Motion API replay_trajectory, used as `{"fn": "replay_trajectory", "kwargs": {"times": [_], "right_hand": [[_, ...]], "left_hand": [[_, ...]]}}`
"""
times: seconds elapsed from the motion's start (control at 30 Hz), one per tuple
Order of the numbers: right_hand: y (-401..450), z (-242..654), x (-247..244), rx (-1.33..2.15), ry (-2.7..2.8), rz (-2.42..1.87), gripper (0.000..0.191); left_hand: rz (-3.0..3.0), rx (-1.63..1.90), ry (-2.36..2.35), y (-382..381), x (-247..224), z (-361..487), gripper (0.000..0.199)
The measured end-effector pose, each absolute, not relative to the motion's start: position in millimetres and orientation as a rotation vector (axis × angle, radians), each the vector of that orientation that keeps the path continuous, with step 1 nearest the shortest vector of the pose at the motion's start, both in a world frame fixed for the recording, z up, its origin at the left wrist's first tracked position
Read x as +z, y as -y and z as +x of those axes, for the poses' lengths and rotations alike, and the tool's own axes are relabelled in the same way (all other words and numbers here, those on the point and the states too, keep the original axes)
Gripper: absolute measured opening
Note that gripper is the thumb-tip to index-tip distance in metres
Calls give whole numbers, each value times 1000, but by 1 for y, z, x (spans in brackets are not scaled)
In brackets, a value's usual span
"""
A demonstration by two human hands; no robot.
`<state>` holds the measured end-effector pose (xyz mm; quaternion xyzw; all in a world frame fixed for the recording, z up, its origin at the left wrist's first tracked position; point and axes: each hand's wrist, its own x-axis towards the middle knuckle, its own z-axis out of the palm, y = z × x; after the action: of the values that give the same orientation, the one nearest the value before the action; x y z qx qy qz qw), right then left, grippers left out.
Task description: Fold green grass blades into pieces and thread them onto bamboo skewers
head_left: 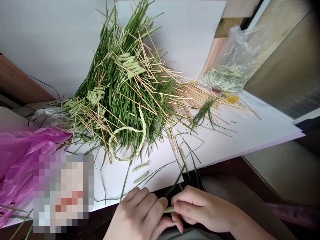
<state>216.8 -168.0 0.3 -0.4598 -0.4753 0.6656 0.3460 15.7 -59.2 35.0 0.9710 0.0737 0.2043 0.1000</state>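
My left hand (141,213) and my right hand (195,208) meet at the bottom middle, below the table's front edge. Between their fingertips runs a short green bean piece (170,210), pinched by both. Two cut bean pieces (140,176) lie on the white table (160,153) just beyond. A long pale bean (143,128) curls in a loop on the front of a big heap of green leafy stalks (125,100). Thin wooden skewers (150,86) and rows of bean pieces (131,65) rest on that heap.
A clear plastic bag (231,68) with pale green pieces stands at the back right, behind spread skewers (205,96). A pink plastic bag (22,153) lies at the left beside a blurred patch. Loose green blades hang over the front edge.
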Motion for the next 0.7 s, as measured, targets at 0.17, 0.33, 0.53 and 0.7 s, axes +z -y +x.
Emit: {"fn": "replay_trajectory", "kwargs": {"times": [0.17, 0.33, 0.53, 0.7], "right_hand": [[167, 214, 2, 1730, 1278, -1215, 51], [166, 215, 5, 1714, 1269, -1235, 53], [166, 219, -6, 1825, 904, -1054, 51], [163, 220, -6, 1841, 860, -977, 48]], "left_hand": [[2867, 624, -177, 65, 27, 20, 38], [2819, 599, -224, 63, 26, 20, 32], [2631, 715, -472, 48, 25, 9, 30], [2531, 713, -486, 36, 25, -1, 16]]}}
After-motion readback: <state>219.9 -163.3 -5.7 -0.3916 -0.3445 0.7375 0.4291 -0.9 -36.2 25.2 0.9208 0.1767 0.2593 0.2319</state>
